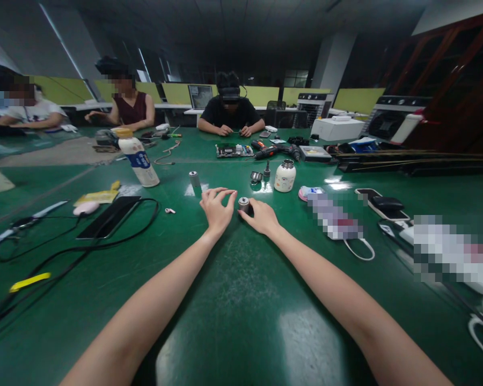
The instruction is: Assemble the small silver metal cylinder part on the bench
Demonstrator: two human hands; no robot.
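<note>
On the green table, a small silver metal cylinder with dark marks on its top stands upright. My right hand wraps its thumb and fingers around this cylinder from the right. Just to the left is my left hand, with its thumb and index finger apart and nothing visible between them. A slim grey cylinder stands beyond my left hand, apart from it. Farther back on the right are a cream bottle without a lid, a shiny metal cap and a small dark upright fitting.
At left are a drink bottle, a phone with black cables and an earbud. A circuit board and a power drill lie ahead. Phones rest at right. Several people sit around the table.
</note>
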